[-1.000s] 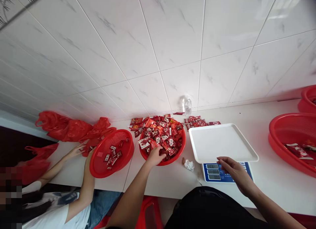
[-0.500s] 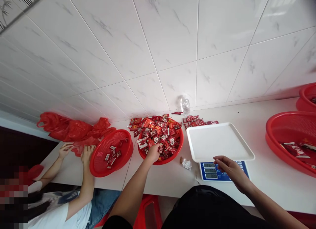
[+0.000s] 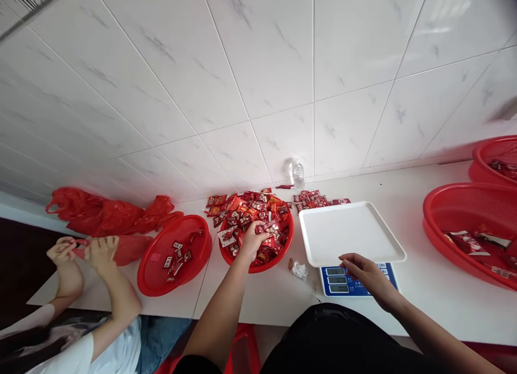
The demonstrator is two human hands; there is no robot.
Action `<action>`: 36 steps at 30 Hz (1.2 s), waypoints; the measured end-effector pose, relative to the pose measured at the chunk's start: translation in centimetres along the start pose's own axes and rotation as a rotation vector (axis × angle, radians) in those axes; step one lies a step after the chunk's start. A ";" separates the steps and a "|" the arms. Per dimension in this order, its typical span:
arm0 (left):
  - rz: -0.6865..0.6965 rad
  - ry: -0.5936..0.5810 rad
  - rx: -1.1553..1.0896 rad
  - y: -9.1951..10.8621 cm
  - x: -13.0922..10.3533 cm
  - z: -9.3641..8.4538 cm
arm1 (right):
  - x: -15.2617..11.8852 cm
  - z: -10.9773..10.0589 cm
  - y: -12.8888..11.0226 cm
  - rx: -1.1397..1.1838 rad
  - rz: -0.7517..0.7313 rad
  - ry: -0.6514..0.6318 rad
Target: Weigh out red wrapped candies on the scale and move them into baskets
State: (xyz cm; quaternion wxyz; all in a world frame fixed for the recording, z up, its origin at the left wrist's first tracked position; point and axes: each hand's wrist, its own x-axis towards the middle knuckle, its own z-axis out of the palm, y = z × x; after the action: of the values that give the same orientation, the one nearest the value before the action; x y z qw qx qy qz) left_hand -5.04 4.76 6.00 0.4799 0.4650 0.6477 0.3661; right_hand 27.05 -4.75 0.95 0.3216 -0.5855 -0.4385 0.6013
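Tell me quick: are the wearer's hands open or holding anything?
Left hand: closed on red packets.
Right hand: open, loosely curled by the scale, holding nothing visible.

A middle basket (image 3: 288, 245) stands on the tabletop (image 3: 452, 304), heaped with packets (image 3: 258, 204); the left hand (image 3: 253, 242) is in among them. Left of it sits a left basket (image 3: 202, 266), with bags (image 3: 117, 218) beyond, toward the wall (image 3: 262, 46). To the right, a scale (image 3: 365, 291) carries a tray (image 3: 347, 228), the right hand (image 3: 365, 274) over its front. Between basket and scale lies a tissue (image 3: 299, 270). Behind the tray's left end are loose packets (image 3: 313, 199), then a bottle (image 3: 298, 176) near the wall. Farthest right stand a front basket (image 3: 476, 204) and, behind it, a rear basket (image 3: 480, 169).
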 end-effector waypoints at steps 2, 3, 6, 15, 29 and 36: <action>-0.013 -0.099 -0.085 0.1 0.1 2.3 | 0.0 -0.1 0.0 -0.004 0.002 0.013; -0.009 -0.147 -0.105 0.0 0.1 3.7 | 0.1 -0.1 0.1 -0.010 0.000 0.021; 0.036 -0.236 -0.076 -0.5 0.2 8.3 | 0.7 -0.4 0.4 -0.047 -0.009 0.037; 0.053 -0.422 -0.046 -1.9 1.7 13.5 | 4.7 -1.5 2.4 -0.503 -0.234 0.184; 0.052 0.067 0.775 -7.2 0.9 -1.6 | 6.1 0.0 4.2 -0.838 -0.468 0.059; -0.131 -0.062 0.901 -8.9 1.1 -1.3 | 5.2 0.1 4.0 -0.775 -0.479 0.090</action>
State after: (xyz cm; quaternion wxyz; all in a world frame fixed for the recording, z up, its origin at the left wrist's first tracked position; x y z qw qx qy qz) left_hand -8.63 3.09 -2.14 0.2711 0.5962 0.7557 0.0026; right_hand 26.87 -1.69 -4.86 0.2275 -0.5702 -0.7397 0.2755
